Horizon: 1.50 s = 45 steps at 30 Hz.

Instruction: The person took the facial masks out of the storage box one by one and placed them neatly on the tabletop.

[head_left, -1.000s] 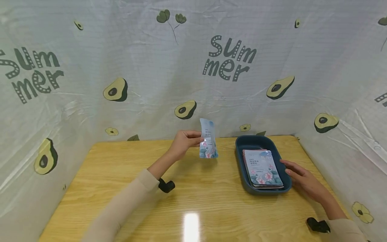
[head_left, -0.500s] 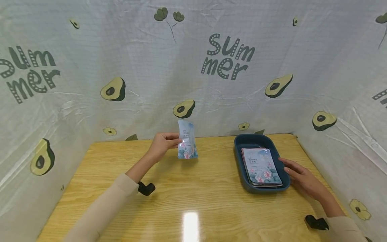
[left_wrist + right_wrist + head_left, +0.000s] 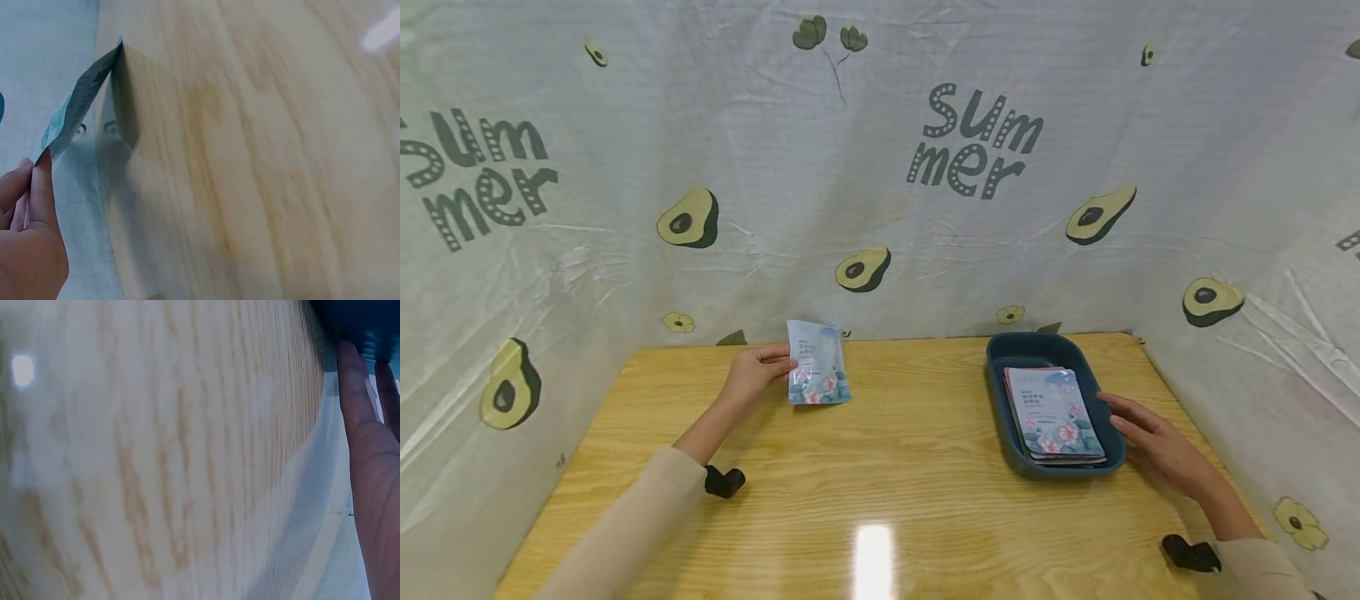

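My left hand pinches a pale blue sheet mask packet by its left edge, near the back of the table. Pink lotus flowers and small print cover its front. In the left wrist view, thumb and fingers grip one edge of the packet, which looks slightly bent above the wood. On the right is a dark blue plastic basket, holding a stack of packets with a matching lotus one on top. The right hand rests against the basket's right side with relaxed fingers; the right wrist view shows fingertips touching its wall.
A glossy wooden table lies beneath everything, with a bright light reflection near its front. White cloth printed with avocados and lettering hangs behind the table and along both sides. Black wrist straps sit at both sleeve cuffs.
My left hand has carried the packet leftward and lowered it toward the table's back edge, turning its front more toward the head view. The right hand and basket stay in place.
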Tool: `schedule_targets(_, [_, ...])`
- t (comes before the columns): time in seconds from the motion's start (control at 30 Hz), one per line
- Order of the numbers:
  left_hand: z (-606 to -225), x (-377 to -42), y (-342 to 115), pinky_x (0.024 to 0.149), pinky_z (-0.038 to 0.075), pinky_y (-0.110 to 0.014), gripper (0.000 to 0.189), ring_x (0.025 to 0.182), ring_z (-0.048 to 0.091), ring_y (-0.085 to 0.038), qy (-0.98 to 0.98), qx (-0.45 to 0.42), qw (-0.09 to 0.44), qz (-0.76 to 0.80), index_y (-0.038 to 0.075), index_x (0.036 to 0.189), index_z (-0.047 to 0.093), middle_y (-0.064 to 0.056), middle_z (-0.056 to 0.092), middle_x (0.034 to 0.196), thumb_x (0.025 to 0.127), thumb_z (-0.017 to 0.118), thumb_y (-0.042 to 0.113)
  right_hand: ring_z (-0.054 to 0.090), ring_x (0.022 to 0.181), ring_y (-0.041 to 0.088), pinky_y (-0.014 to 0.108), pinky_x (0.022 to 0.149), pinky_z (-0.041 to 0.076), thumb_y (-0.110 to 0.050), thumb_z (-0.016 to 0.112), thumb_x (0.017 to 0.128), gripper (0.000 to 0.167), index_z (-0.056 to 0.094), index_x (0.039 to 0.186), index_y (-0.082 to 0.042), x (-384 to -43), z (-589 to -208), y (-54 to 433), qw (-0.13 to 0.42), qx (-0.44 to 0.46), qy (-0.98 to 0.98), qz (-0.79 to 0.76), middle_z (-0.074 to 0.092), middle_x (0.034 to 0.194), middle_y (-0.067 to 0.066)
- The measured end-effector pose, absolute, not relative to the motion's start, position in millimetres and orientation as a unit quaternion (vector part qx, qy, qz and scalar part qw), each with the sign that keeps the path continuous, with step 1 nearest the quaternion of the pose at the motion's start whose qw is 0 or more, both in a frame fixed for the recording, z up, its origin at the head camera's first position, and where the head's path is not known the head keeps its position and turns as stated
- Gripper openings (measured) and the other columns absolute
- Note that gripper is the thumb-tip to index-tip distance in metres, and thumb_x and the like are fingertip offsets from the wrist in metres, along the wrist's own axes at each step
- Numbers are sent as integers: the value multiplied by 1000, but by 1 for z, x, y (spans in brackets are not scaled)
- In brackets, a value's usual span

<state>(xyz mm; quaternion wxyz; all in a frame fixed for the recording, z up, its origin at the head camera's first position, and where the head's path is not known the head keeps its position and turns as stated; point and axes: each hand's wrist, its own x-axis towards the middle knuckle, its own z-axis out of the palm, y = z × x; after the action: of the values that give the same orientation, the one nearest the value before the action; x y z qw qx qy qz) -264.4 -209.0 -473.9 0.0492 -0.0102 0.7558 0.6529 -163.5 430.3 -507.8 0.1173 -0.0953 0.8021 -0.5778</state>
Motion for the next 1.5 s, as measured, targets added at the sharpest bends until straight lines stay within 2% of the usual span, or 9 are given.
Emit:
schedule_targets(0.1, [-476,-262,-217,93,58,-38,42,91,70,-2,776,-20,46,629,-11,134,60,-20,71,120,98,69,9,41,121,-19,13,91,48,-24,42,112,53,29,161,-9,-162,-507,430,114,-88,808,-572,34,146,-21])
schedule_targets(0.23, [-477,-257,-227,87,60,-36,40,89,72,-6,800,-36,49,597,-12,132,61,-26,68,123,99,68,10,40,121,-19,12,92,48,-23,42,112,53,28,161,-9,-160,-506,430,119,-88,805,-575,33,148,-19])
schedule_targets(0.57, [-487,-257,-254,74,62,-27,39,80,73,-7,814,-69,70,572,-16,131,59,-29,69,119,100,65,6,43,122,-17,13,93,49,-21,42,112,53,28,161,-8,-163,-507,431,124,-99,798,-581,35,145,-22])
schedule_targets(1.0, [-493,-265,-264,73,62,-26,36,80,73,-7,842,-42,67,534,-16,128,61,-32,68,119,99,66,5,42,123,-17,13,93,49,-20,41,112,52,27,161,-7,-164,-506,431,123,-105,795,-585,35,144,-23])
schedule_targets(1.37, [-488,-264,-265,72,62,-26,36,80,73,-8,854,-43,55,516,-14,128,63,-29,69,118,99,67,8,42,121,-18,13,93,48,-25,43,112,54,28,162,-11,-165,-503,428,130,-83,804,-575,31,152,-12])
schedule_targets(1.5, [-492,-265,-264,71,62,-26,38,80,74,-9,854,-36,54,517,-14,129,62,-30,68,118,98,68,7,39,121,-20,11,93,47,-27,44,111,55,28,161,-10,-160,-504,428,127,-80,811,-565,29,157,-2])
